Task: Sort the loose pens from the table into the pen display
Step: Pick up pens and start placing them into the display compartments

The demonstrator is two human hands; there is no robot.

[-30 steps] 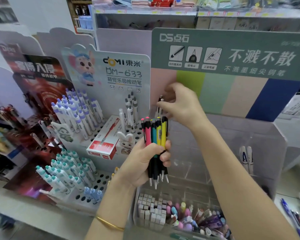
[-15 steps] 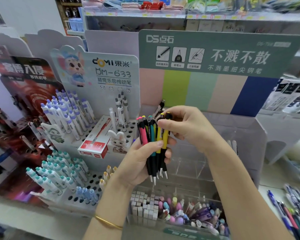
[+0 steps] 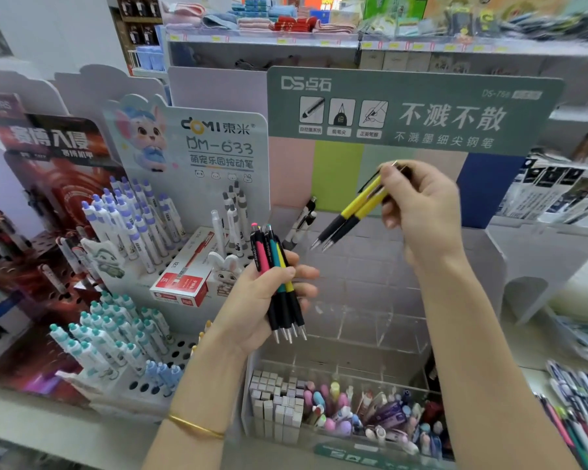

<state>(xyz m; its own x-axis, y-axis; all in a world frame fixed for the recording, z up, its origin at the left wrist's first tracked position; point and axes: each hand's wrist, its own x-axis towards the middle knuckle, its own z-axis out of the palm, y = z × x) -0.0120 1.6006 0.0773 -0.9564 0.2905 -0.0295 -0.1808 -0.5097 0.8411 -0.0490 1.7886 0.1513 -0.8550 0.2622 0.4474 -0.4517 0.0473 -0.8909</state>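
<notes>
A head-worn camera looks down at a shop's stationery counter. The person's left hand [image 3: 250, 310] is curled around a bundle of click pens [image 3: 279, 276], held upright with the tips pointing down; pink, teal and yellow barrels show above black grips. The right hand [image 3: 421, 212] is raised higher and to the right, pinching two yellow pens [image 3: 350, 215] near their top ends, so they slant down and left with their metal tips in the air, apart from the bundle.

Behind both hands stands the pen display [image 3: 411, 106], with a green header and a back panel of pink, green, beige and blue stripes. Its clear tiers [image 3: 370, 320] look almost bare. Only a couple of white-and-black pens [image 3: 301, 225] lean at the far left of the upper tier.

The sorting seems to be at an early stage. The yellow pair is not yet placed, the bundle waits in the left hand, and more loose pens [image 3: 577, 415] lie on the tabletop [image 3: 530, 351] at the right edge.

To the left are other displays filled with white pens, capped in purple and teal, and a red box [image 3: 184, 276]. Below, a clear bin [image 3: 336, 374] holds small erasers and mixed oddments.
</notes>
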